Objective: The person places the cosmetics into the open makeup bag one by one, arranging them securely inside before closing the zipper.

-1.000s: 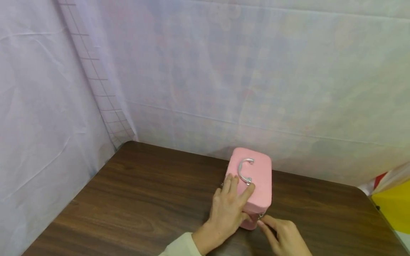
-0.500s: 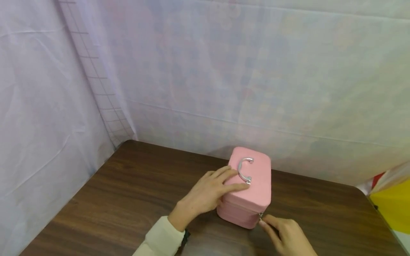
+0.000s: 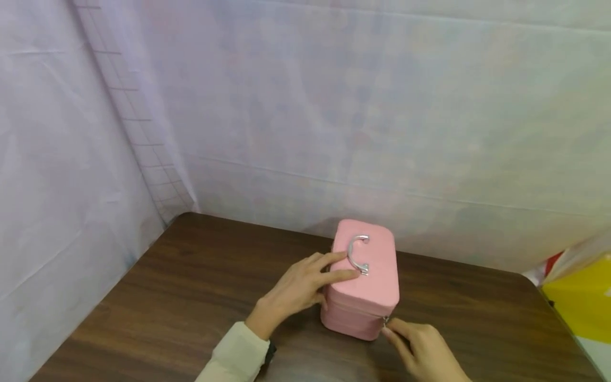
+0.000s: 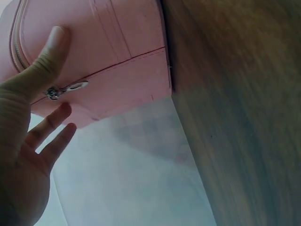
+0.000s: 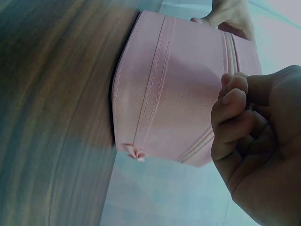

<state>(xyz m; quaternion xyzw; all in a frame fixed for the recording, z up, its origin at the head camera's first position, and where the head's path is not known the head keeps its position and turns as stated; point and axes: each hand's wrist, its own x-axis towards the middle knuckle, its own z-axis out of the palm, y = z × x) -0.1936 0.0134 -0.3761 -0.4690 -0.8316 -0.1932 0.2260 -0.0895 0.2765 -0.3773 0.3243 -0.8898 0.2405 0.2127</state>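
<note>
A pink zippered case [image 3: 369, 281] stands on the table with its lid down and a curved silver handle [image 3: 353, 255] on top. My left hand [image 3: 298, 286] lies at its left side, fingertips on the lid near the handle. In the left wrist view the thumb touches the case's wall, beside a dangling metal zipper pull [image 4: 70, 88]. At the near right corner my right hand [image 3: 422, 345] pinches a second zipper pull [image 3: 385, 321] between thumb and forefinger. The right wrist view shows the zipper track [image 5: 230, 54] running to those fingers, which mostly hide the pull.
The dark wooden table [image 3: 215, 297] has a pale cloth curtain [image 3: 305, 132] close behind it and another white curtain [image 3: 57, 185] on the left. Past the table's right edge is something yellow [image 3: 582, 302]. A small pink bow-shaped tab [image 5: 134, 153] sticks out low on the case.
My left hand has slid off the near part of the lid to the case's left side, uncovering the near wall. The right hand stays at the corner with the zipper pull.
</note>
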